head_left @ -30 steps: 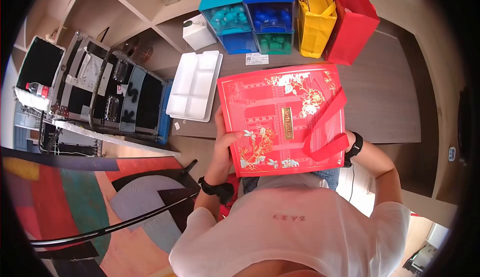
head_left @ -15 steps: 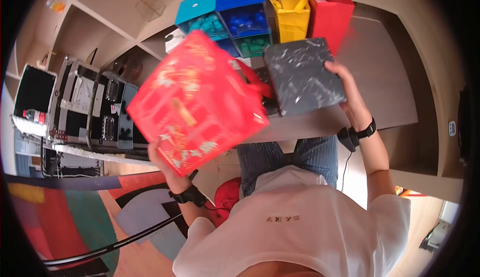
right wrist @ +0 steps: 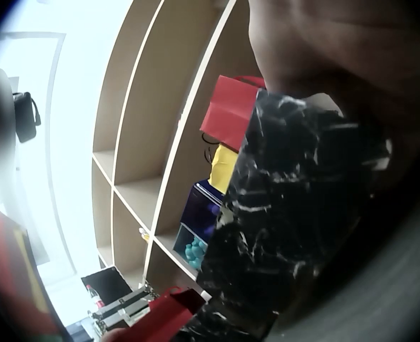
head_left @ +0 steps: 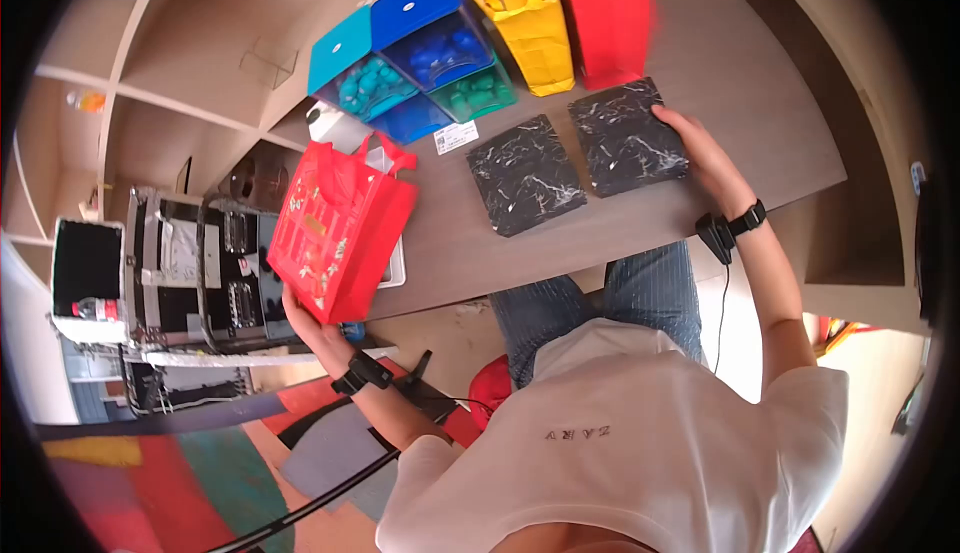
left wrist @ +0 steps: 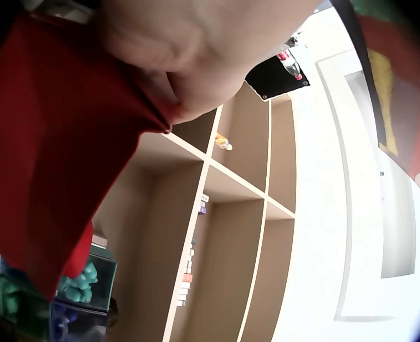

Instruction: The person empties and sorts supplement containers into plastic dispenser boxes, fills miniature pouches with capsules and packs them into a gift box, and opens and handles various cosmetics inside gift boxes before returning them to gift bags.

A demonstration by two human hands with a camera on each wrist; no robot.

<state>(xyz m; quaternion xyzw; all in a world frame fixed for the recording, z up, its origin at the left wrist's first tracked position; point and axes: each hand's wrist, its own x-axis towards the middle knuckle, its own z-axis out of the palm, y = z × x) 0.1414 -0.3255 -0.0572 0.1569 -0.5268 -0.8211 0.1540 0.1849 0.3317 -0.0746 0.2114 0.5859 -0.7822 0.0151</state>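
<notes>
On the left, my left hand point(head_left: 312, 321) grips the lower corner of a red gift bag point(head_left: 340, 238) with gold and white floral print and red ribbon handles. The left wrist view shows the hand point(left wrist: 188, 60) at the red bag's edge point(left wrist: 53, 149). Two black, white-veined marbled boxes lie side by side. The fingers of my right hand point(head_left: 708, 158) hold the outer side of the right box point(head_left: 628, 138), thumb at its far corner. A narrow gap separates it from the left box point(head_left: 525, 175). In the right wrist view, a marbled box point(right wrist: 281, 192) reaches under the hand.
Toward the back of the table point(head_left: 440, 263) stand clear-fronted bins with a teal lid point(head_left: 340, 50) and a blue lid point(head_left: 418, 23), a yellow bag point(head_left: 525, 38) and a red paper bag point(head_left: 605, 23). A white tray point(head_left: 397, 268) is mostly hidden behind the gift bag. Shelves point(head_left: 190, 63) stand beyond.
The gift bag was held in front of the body, then swung left and tilted in my left hand. My right hand left it and holds a marbled box; two boxes now show apart.
</notes>
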